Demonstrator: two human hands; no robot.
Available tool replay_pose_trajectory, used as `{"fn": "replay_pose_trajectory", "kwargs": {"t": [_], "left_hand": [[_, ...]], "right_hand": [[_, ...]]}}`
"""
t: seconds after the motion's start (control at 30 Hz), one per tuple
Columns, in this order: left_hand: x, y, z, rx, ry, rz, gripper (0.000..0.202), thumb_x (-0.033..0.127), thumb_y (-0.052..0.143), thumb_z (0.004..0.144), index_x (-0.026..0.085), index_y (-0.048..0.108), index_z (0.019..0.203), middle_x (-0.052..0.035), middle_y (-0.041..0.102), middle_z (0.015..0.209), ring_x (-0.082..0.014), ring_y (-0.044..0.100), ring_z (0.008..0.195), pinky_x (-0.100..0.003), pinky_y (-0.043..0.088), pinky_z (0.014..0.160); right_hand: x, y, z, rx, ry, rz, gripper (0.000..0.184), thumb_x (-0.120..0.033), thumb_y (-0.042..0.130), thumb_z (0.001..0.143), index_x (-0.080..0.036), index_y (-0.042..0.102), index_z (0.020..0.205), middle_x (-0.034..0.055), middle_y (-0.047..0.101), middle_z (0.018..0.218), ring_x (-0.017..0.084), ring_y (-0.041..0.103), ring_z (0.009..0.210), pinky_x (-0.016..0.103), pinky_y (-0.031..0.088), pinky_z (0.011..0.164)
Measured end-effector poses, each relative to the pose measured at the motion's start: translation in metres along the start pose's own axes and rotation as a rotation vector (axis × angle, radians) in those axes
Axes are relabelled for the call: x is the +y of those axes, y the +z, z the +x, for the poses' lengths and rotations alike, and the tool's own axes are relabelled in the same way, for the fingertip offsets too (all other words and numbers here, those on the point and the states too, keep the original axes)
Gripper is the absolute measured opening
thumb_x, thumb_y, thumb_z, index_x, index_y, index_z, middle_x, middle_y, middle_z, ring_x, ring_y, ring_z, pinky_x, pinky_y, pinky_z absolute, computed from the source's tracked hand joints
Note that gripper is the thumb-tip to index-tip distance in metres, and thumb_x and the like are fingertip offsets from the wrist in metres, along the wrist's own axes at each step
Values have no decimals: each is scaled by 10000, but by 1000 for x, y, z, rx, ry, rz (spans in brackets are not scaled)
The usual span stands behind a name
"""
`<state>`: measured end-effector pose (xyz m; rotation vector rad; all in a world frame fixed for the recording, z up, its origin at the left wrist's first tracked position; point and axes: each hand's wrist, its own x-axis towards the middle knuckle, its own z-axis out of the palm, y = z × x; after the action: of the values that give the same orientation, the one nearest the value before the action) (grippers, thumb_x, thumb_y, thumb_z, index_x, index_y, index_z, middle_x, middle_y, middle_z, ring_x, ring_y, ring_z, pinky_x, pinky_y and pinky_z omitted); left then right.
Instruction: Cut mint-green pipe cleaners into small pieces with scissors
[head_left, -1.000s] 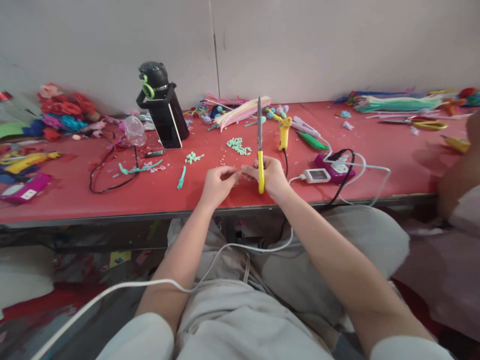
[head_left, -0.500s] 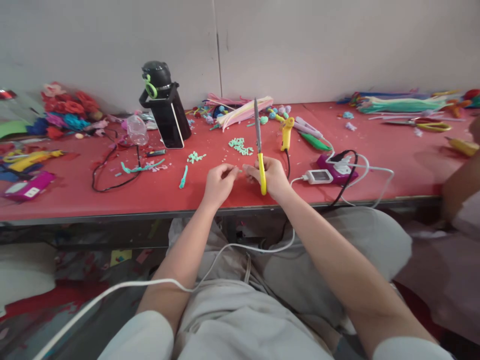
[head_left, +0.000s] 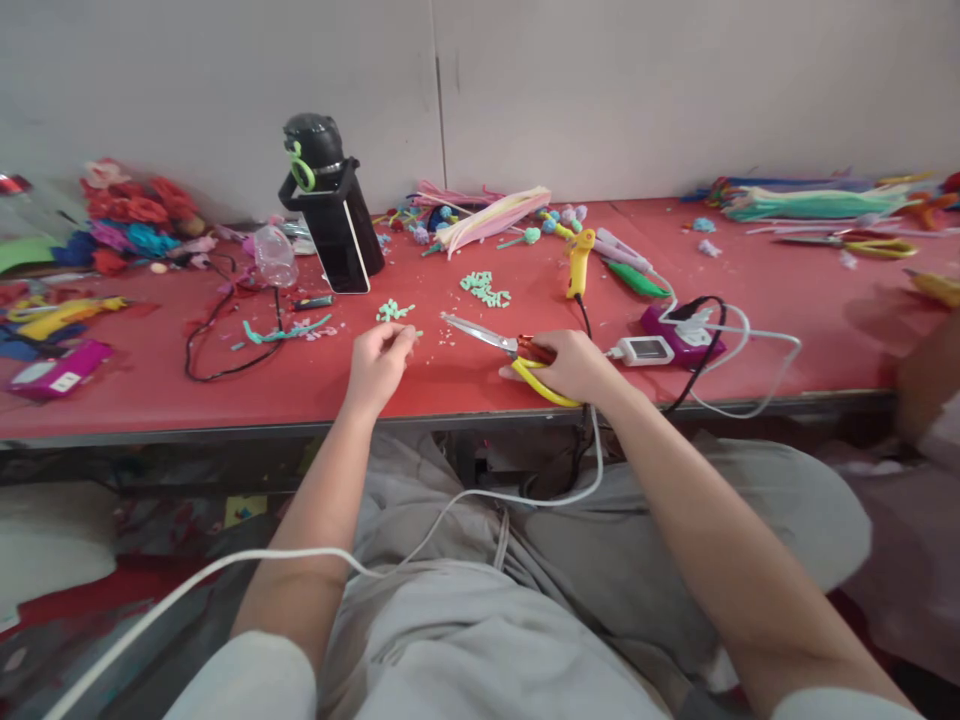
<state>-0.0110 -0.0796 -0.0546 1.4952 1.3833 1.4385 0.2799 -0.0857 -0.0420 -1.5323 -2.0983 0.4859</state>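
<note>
My left hand (head_left: 379, 368) is pinched closed just above the red tabletop, beside a small pile of pale green pieces (head_left: 394, 311). A tiny pale green piece (head_left: 419, 334) shows at its fingertips. In my right hand (head_left: 571, 362) is a pair of scissors (head_left: 481, 333) with yellow and red handles. Its blades point left over the table and look nearly closed, above scattered pale crumbs. Beyond the blades lies a larger heap of cut pale green pieces (head_left: 485, 289).
A yellow glue gun (head_left: 579, 264) stands behind my right hand. A black bottle (head_left: 337, 215) with a phone leaning on it is at the back left. A purple power strip (head_left: 684, 338) with cables sits to the right. A white cable (head_left: 480, 492) crosses my lap.
My hands have moved apart, the left one leftward to the small pile, where it now covers the spot of a teal stick. The scissors have swung from upright to pointing left.
</note>
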Motion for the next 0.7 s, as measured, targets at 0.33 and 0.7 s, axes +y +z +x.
{"fn": "replay_pose_trajectory", "kwargs": {"t": [0.33, 0.7], "left_hand": [[2, 2, -7, -52, 63, -1, 299, 473, 718, 873, 191, 716, 774, -5, 608, 614, -106, 497, 508, -248, 393, 487], [4, 2, -8, -82, 84, 42, 300, 479, 712, 882, 194, 741, 791, -6, 603, 591, -118, 510, 516, -252, 404, 503]], "right_hand": [[-3, -2, -1, -63, -19, -145, 659, -863, 649, 699, -236, 450, 648, 14, 547, 621, 147, 410, 590, 307, 266, 579], [-5, -1, 3, -98, -7, -192, 641, -849, 680, 682, -238, 490, 640, 21, 570, 636, 166, 470, 603, 315, 277, 583]]}}
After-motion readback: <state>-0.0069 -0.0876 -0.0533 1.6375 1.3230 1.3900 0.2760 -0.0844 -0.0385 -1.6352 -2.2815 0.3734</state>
